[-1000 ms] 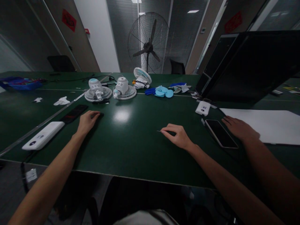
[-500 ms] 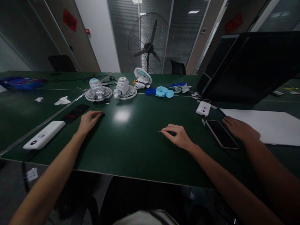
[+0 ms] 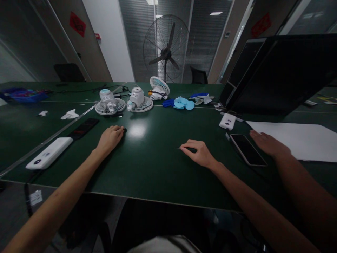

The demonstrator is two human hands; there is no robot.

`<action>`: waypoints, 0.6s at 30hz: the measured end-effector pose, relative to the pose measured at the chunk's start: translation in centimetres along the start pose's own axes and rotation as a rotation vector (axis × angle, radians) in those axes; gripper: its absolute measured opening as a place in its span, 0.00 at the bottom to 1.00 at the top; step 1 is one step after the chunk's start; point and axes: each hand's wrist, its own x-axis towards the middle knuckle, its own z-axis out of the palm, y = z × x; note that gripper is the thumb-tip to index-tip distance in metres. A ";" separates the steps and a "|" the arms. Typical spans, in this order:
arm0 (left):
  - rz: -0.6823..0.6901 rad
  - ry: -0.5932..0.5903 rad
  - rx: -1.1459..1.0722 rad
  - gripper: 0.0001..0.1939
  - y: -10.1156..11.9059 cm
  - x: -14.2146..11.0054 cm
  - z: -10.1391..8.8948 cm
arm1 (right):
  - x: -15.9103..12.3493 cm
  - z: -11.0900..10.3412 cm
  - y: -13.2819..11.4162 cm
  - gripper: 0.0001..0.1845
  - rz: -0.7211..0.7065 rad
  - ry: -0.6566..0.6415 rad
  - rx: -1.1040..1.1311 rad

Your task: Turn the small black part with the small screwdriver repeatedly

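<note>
— Right hand [image 3: 198, 153], right of centre?
— Thumb and fingers pinch a slim dark-handled tool [image 3: 193, 150] with a thin metal shaft.
— Left hand [image 3: 110, 138], left of centre?
— Fingers curled, small black object [image 3: 125, 130] at the fingertips; whether gripped, I cannot tell.

office, from blinds [image 3: 206, 42] and chairs [image 3: 67, 72]

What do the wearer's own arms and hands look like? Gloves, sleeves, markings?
Left hand and right hand: ungloved. Left forearm and right forearm: no sleeves in view, no watch, bracelet or markings visible. No rings visible, though some fingers are hidden.
</note>
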 end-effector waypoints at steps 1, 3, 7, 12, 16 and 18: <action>0.045 0.000 -0.068 0.24 1.3 0.0 0.0 | 0.0 0.0 0.0 0.11 0.000 0.000 -0.001; 0.158 -0.007 -0.271 0.22 4.7 -0.2 -0.1 | 0.0 0.1 -0.2 0.10 -0.007 -0.013 -0.002; 0.336 -0.127 -0.674 0.17 13.0 -1.0 -0.8 | -0.1 0.2 -0.4 0.10 -0.039 -0.044 -0.048; 0.392 -0.225 -0.805 0.12 19.2 -1.3 -1.6 | -0.1 0.5 -0.5 0.09 -0.076 -0.023 -0.127; 0.376 -0.224 -0.812 0.12 19.5 -1.3 -1.8 | 0.0 0.6 -0.5 0.09 -0.093 -0.031 -0.144; 0.366 -0.232 -0.811 0.12 19.3 -1.3 -1.8 | 0.0 0.6 -0.6 0.09 -0.104 -0.050 -0.157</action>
